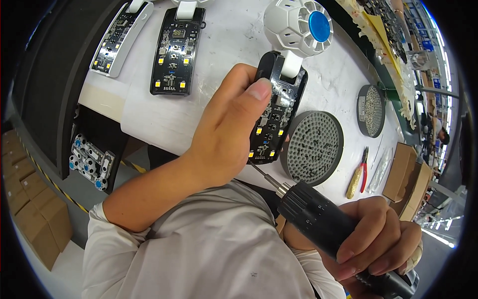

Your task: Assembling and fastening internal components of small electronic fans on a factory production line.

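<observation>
My left hand (224, 122) is closed around the black handle of a small handheld fan, its thumb lying across the exposed circuit board (273, 119). The fan's white caged head (289, 25), with a blue round centre, points away from me. In my right hand (376, 239) is a black electric screwdriver (316, 214), fingers wrapped round its body. The thin bit reaches the near end of the board, at its lower left corner; whether it touches a screw is too small to tell. A round tray with many small holes (316, 149) stands just right of the handle, dark bits in several holes.
Two more opened fan handles with boards, one black (174, 60) and one white-edged (119, 40), lie at the far left. To the right are a round tub of small parts (371, 110), pliers (357, 174) and a cardboard box (406, 174). Fan units fill a lower bin (90, 162).
</observation>
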Available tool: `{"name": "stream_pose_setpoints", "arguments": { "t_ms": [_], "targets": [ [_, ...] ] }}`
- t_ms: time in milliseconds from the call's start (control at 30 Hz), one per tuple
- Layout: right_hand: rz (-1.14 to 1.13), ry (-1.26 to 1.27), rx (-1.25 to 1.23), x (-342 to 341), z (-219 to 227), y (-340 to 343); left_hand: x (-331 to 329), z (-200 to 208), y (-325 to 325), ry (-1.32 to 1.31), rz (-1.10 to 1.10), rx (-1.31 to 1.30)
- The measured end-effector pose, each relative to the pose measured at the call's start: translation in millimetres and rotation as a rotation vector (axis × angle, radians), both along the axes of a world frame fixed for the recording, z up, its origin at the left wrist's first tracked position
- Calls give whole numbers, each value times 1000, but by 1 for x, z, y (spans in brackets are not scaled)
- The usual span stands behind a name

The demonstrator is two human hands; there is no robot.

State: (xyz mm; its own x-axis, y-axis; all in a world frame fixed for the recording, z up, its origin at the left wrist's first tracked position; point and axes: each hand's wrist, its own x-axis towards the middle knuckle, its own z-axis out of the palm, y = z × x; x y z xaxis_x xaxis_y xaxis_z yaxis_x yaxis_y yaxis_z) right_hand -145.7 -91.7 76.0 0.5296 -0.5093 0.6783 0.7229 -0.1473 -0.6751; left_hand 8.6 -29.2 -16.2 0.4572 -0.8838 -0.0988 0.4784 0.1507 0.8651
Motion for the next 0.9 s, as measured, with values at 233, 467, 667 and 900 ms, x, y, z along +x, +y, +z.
{"name": "stream_pose_setpoints", "arguments": {
  "t_ms": [233,467,667,900],
  "targets": [
    [10,35,-11,-1,2,2,-2,2,0,-18,14,12],
    [10,-114,-5,0,-3,-2,-2,1,0,-35,12,15],
    [7,49,-14,0,2,3,-4,3,-1,-37,20,11],
    [-92,-183,41,8,-6,3,-6,8,-1,-74,35,39]
  ]
}}
